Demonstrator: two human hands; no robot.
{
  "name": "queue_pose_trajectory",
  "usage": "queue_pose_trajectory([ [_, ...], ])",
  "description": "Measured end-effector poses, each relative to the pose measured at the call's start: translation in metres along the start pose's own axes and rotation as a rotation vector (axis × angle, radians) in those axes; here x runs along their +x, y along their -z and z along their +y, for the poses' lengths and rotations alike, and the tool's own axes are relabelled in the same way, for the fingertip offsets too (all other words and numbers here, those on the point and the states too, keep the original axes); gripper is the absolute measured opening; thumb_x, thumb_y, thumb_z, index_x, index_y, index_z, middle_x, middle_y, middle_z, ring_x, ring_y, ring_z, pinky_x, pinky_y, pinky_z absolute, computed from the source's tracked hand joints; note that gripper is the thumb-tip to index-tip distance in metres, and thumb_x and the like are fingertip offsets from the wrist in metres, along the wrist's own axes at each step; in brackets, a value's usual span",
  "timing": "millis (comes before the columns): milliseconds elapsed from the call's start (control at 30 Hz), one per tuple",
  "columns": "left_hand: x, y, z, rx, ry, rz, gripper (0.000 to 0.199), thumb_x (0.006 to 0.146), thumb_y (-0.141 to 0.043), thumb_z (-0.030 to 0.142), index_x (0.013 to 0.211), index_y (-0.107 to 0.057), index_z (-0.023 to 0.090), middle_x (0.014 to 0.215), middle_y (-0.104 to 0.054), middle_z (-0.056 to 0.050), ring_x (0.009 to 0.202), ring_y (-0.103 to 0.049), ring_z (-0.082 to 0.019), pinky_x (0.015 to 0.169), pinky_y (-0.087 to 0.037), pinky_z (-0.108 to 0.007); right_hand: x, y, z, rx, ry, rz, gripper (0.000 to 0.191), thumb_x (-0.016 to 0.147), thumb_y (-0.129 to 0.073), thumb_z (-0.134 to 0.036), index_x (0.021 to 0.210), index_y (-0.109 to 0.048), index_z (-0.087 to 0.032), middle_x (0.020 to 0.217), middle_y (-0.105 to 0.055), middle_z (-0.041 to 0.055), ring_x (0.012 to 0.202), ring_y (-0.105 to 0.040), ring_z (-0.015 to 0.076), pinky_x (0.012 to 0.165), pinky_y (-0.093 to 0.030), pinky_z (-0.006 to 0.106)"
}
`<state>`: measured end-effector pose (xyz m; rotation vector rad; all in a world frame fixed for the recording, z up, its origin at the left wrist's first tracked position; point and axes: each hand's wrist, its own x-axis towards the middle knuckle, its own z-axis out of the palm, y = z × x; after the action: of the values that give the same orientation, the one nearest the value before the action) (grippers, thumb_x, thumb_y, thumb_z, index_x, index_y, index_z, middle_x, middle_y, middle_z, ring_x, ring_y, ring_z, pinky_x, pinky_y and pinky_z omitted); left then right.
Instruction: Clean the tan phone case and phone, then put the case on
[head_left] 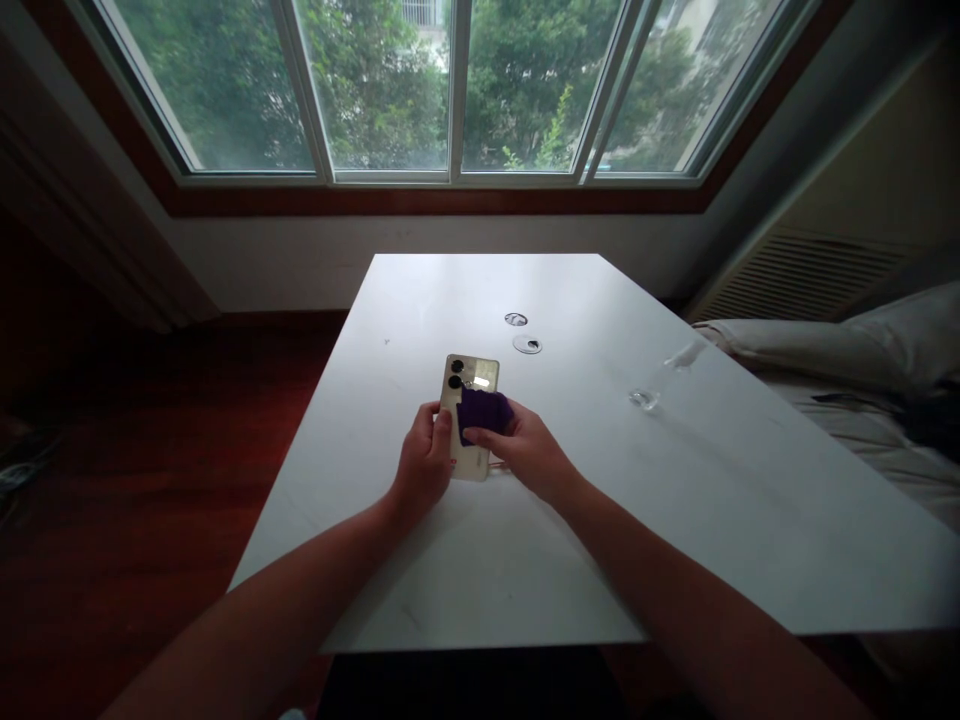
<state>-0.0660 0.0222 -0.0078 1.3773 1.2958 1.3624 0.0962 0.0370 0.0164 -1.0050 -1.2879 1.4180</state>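
A pale gold smartphone (470, 465) is held back side up over the white table, its two dark camera lenses at the far left corner. My left hand (424, 450) grips its left edge, thumb lying on the back. In my right hand (529, 447) a dark purple cloth (482, 412) is pinched between thumb and fingers, and it rests against the phone's back, covering part of it. A thin, light-coloured strip shows beside the phone's lower right edge, too small to name.
Two flat round pieces, a nearer disc (527, 344) and a farther disc (515, 320), lie beyond the phone on the white table (450, 580). A clear, glassy-looking object (643, 400) lies to the right. A sofa (840, 350) adjoins the table's right side; windows are ahead.
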Motion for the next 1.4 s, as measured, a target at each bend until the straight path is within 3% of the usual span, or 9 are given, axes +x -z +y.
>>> queue_pose_trajectory([
  [367,0.002,-0.004,0.003,-0.108,0.029,-0.020,0.042,0.102,-0.045,0.058,0.112,-0.056,0.019,0.092,-0.067,-0.006,0.076,-0.064,-0.019,0.063,-0.051,-0.028,-0.001,-0.006,0.003,0.072,0.031,0.160,0.040,0.077,-0.083,-0.046,0.104,-0.072,-0.018,0.096,-0.077,0.0056,0.083,-0.071,0.0242,0.078,-0.060,0.038],
  [600,0.004,-0.002,0.000,0.031,-0.023,0.023,0.042,0.102,-0.045,0.057,0.112,-0.058,0.018,0.096,-0.068,-0.008,0.083,-0.064,-0.021,0.069,-0.050,-0.030,0.001,0.004,0.010,0.059,-0.058,-0.061,0.057,0.065,-0.092,-0.035,0.115,-0.070,-0.018,0.105,-0.077,0.0079,0.097,-0.073,0.0281,0.085,-0.060,0.042],
  [867,0.000,-0.007,0.002,0.031,-0.026,-0.072,0.039,0.102,-0.046,0.057,0.111,-0.056,0.020,0.085,-0.066,-0.004,0.069,-0.063,-0.018,0.058,-0.046,-0.026,-0.001,0.008,0.001,-0.010,-0.060,0.156,0.041,0.078,-0.080,-0.053,0.093,-0.073,-0.016,0.082,-0.075,0.0047,0.069,-0.067,0.0211,0.065,-0.055,0.034],
  [1200,0.000,-0.003,0.003,0.082,-0.055,-0.138,0.034,0.101,-0.049,0.054,0.108,-0.054,0.021,0.077,-0.065,-0.002,0.063,-0.060,-0.017,0.054,-0.040,-0.024,0.005,0.008,0.000,0.223,0.084,0.166,0.042,0.068,-0.091,-0.033,0.104,-0.074,-0.019,0.104,-0.078,0.0053,0.095,-0.071,0.0234,0.095,-0.055,0.041],
  [1300,0.001,0.000,0.005,0.115,-0.067,-0.156,0.032,0.101,-0.048,0.053,0.100,-0.053,0.021,0.074,-0.065,-0.001,0.062,-0.058,-0.015,0.053,-0.039,-0.023,0.004,0.009,0.002,0.203,0.096,0.179,0.045,0.071,-0.090,-0.037,0.109,-0.074,-0.017,0.106,-0.078,0.0074,0.094,-0.071,0.0250,0.095,-0.055,0.044],
  [1400,0.001,0.002,0.009,0.138,-0.062,-0.203,0.032,0.101,-0.048,0.053,0.095,-0.051,0.022,0.068,-0.062,0.001,0.056,-0.055,-0.014,0.050,-0.034,-0.022,0.004,0.010,0.003,0.189,0.083,0.242,0.043,0.075,-0.087,-0.043,0.106,-0.075,-0.016,0.097,-0.077,0.0081,0.085,-0.070,0.0249,0.083,-0.058,0.043],
])
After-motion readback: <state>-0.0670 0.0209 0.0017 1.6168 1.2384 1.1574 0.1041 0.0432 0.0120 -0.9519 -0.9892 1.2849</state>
